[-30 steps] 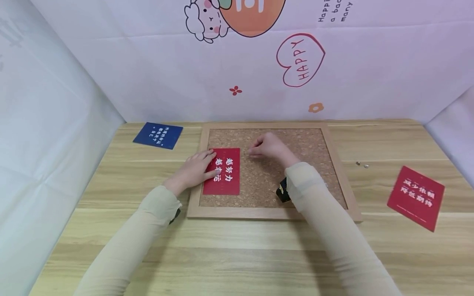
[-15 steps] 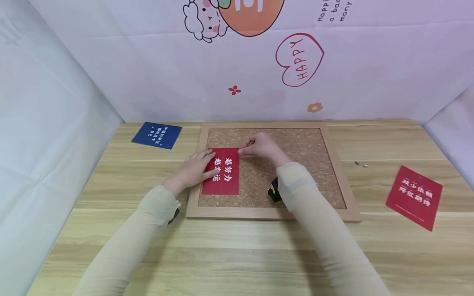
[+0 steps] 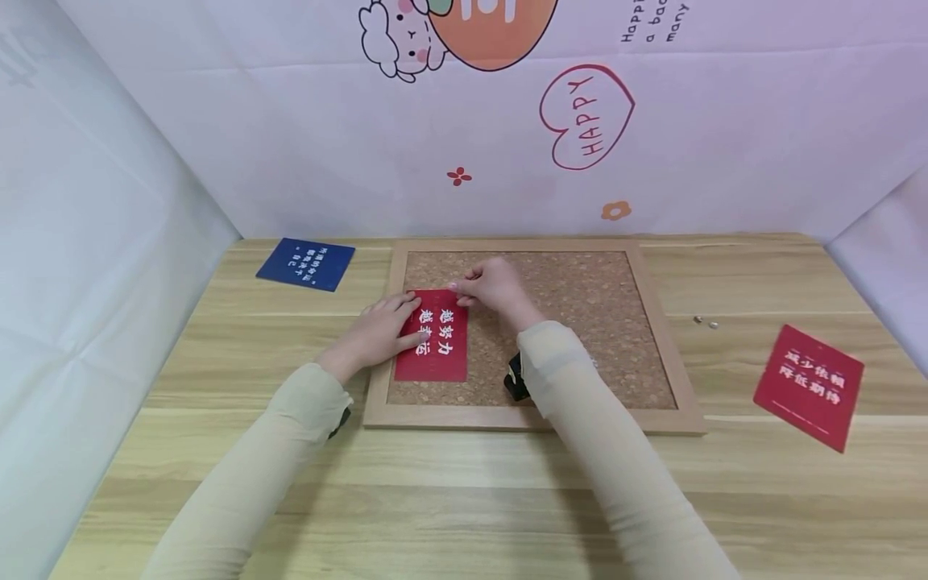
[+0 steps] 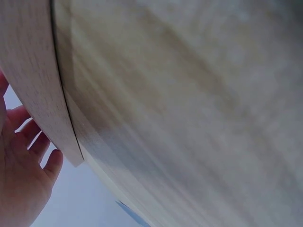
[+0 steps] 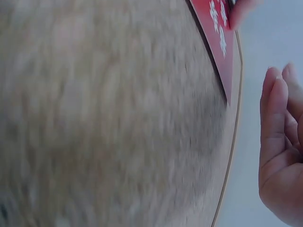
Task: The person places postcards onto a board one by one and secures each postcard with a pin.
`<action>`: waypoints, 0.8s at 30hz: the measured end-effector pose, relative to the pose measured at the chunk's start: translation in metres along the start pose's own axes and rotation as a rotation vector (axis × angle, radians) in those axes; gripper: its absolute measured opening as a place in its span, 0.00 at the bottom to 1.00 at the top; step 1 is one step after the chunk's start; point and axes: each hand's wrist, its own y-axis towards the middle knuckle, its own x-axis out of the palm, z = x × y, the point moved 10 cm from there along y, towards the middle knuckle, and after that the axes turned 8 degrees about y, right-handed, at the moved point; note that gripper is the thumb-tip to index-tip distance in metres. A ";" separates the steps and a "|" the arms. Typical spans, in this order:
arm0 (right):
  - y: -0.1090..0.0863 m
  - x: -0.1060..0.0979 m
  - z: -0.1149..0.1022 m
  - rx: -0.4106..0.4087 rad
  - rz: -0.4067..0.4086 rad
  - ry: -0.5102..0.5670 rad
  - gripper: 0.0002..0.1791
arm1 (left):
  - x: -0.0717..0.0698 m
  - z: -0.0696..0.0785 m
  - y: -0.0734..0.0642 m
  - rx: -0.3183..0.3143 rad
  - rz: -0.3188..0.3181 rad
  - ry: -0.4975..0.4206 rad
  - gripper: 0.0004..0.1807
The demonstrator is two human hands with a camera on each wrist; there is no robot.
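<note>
At far left I count one blue card; next, the left hand, fingers spread, rests on one red card on one cork board; corner work seems in hand, calling for a still card; the right hand bunches its fingertips near that card's upper-right corner, any hold untellable; then two metallic bits; a second red card.

Person's wearing plain cream long sleeves; L sleeve & R sleeve are creasing lightly, ending in loose cuffs. Sm. blk box w/ pale trim's peeking out by R wrist, sm. blk bit by L.
</note>
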 end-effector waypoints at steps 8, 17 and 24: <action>0.003 0.022 -0.003 -0.011 -0.007 0.126 0.15 | 0.000 -0.001 0.000 -0.002 -0.002 0.003 0.40; 0.005 0.032 0.000 0.003 0.042 -0.005 0.12 | 0.003 -0.002 0.000 -0.002 0.001 0.006 0.39; 0.007 0.034 0.003 0.010 0.060 0.030 0.11 | 0.002 -0.002 0.001 -0.003 0.001 0.011 0.39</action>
